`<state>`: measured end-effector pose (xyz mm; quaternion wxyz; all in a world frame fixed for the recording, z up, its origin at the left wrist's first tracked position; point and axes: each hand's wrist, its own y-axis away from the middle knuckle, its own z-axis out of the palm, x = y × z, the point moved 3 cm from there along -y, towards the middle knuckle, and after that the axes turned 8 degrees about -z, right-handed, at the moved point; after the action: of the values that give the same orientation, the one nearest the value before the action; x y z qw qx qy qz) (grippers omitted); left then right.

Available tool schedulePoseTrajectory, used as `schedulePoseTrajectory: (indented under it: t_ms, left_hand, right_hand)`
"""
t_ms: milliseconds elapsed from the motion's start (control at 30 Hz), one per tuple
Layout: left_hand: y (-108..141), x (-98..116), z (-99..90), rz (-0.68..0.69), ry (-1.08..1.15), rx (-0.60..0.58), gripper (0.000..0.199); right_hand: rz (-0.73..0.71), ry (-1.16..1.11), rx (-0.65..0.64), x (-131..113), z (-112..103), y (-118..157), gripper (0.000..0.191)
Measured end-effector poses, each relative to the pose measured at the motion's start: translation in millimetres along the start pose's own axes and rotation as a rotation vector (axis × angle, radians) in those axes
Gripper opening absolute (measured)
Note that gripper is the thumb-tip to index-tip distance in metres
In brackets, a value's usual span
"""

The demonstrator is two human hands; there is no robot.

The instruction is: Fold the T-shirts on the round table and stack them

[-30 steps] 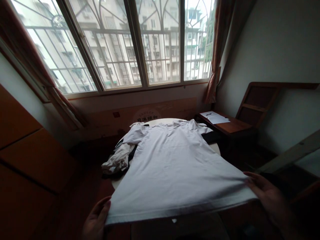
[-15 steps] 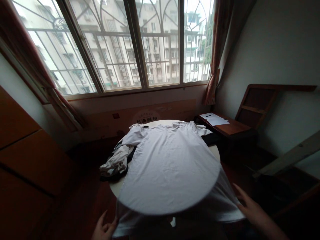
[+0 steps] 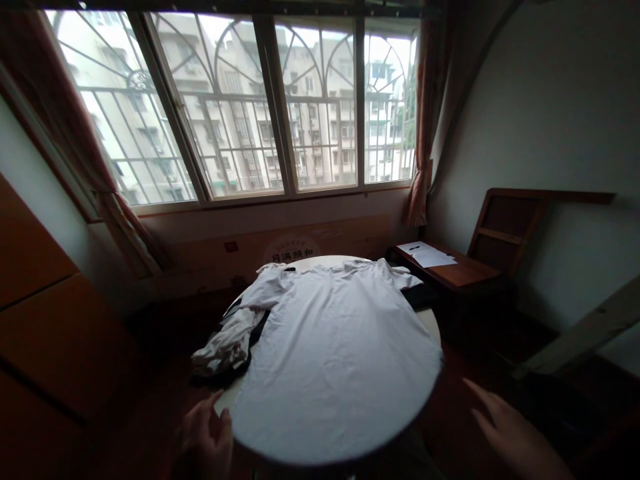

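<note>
A white T-shirt [image 3: 335,360] lies spread over a round pale table [image 3: 434,327], its neck and sleeves at the far side and its lower part reaching over the near edge. My left hand [image 3: 204,430] is at the table's near left rim, fingers and thumb apart, nothing seen in it. Out to the right, my right hand [image 3: 505,423] hangs in the air beside the shirt, fingers stretched and apart from the cloth. A heap of crumpled light and dark clothes [image 3: 227,350] rests on the table's left side, partly overhanging its edge.
Behind the table is a barred window [image 3: 320,120] with tied curtains [image 3: 419,167]. A brown wooden desk [image 3: 475,270] with white papers [image 3: 427,255] stands at the back right. An orange-brown cabinet [image 3: 55,327] is at the left.
Both hands have let go of the shirt's lower corners, which were held outward. The hem has dropped over the near edge. The camera view has tilted up a little.
</note>
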<state>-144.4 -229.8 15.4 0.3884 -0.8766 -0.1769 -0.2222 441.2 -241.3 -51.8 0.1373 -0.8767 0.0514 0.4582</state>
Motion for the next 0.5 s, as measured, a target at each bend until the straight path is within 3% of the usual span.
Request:
schedulePoseTrajectory:
  t_ms: [100,200,300,400,500]
  left_hand:
    - [-17,41,3.4,0.099,0.091,-0.028,0.034]
    - [-52,62,12.5,0.075,0.139,-0.102,0.034]
    - [-113,65,29.7,-0.052,0.101,-0.214,0.040]
    - [-188,58,58.1,-0.172,-0.001,-0.304,0.042]
    - [-256,49,99.3,-0.235,-0.113,-0.434,0.040]
  right_hand:
    - [-0.160,0.061,-0.119,-64,11,-15,0.051]
    - [-0.335,0.002,-0.247,-126,31,-31,0.045]
    - [-0.481,-0.121,-0.378,-177,61,-61,0.045]
    - [-0.517,-0.317,-0.513,-212,103,-105,0.050]
    - [-0.603,-0.286,-0.474,-232,153,-150,0.053]
